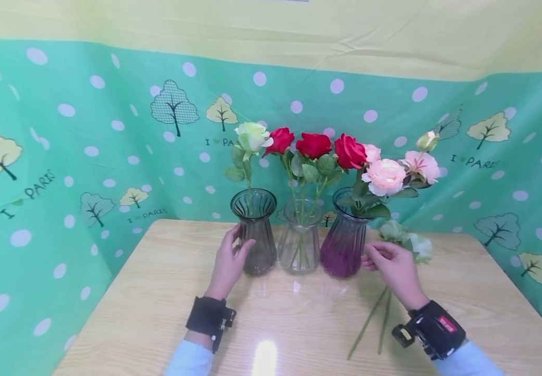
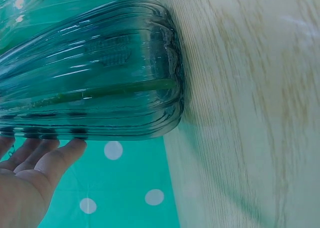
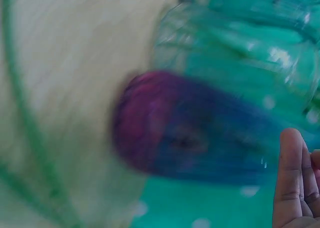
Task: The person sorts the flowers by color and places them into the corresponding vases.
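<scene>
My left hand (image 1: 229, 261) rests its fingertips against the side of a grey ribbed glass vase (image 1: 258, 245). In the left wrist view the fingers (image 2: 62, 158) touch the vase's wall, and a green stem (image 2: 120, 88) shows inside. One pale green-white rose (image 1: 252, 137) stands in that vase. My right hand (image 1: 395, 269) hovers by the purple-tinted vase (image 1: 341, 253), holding nothing visible; in the right wrist view its fingers (image 3: 290, 168) look fairly straight. Pink roses (image 1: 385, 176) rise from the purple vase. Whether the right hand touches the glass is unclear.
Between these two vases stands a clear glass vase (image 1: 300, 240) with red roses (image 1: 314, 145). White-green roses (image 1: 418, 246) lie on the wooden table (image 1: 167, 313) behind the right hand, their stems (image 1: 369, 321) pointing forward. A green patterned cloth (image 1: 125, 136) hangs behind.
</scene>
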A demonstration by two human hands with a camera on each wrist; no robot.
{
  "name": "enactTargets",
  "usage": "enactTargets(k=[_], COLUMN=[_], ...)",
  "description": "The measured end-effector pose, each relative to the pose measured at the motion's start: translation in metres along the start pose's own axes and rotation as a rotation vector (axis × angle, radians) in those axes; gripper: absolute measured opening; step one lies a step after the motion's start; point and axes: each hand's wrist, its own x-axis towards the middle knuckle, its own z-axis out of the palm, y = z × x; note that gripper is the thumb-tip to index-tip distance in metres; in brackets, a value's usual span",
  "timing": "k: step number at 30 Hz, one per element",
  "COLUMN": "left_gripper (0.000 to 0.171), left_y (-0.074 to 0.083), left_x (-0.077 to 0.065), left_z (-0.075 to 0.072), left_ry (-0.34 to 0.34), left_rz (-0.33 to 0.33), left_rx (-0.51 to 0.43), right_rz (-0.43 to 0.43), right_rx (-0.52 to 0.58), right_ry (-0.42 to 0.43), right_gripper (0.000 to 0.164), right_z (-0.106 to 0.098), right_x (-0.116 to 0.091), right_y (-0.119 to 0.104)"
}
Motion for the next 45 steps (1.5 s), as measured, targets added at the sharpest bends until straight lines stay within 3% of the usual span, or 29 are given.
enactTargets(k=[9, 21, 29, 45], left_gripper=[0.068, 0.066, 0.062, 0.068], left_y=[-0.001, 0.001, 0.000, -0.001], left_x=[0.003, 0.004, 0.005, 0.001], left_z=[-0.002, -0.005, -0.004, 0.000], left_ry=[-0.002, 0.002, -0.006, 0.000], left_rz=[-0.005, -0.012, -0.027, -0.009], left_rx=[-0.012, -0.009, -0.031, -0.015], right_rz=[0.079, 0.315, 0.371, 0.506], right_rx=[-0.196, -0.232, -0.178, 0.006], right_ry=[0.029, -0.009, -0.018, -0.041], right_gripper=[0.035, 0.041, 0.042, 0.050], right_z=[-0.033, -0.050, -0.048, -0.052], right_x=[-0.001, 0.005, 0.013, 0.027], right_y=[0.050, 0.094, 0.109, 0.126])
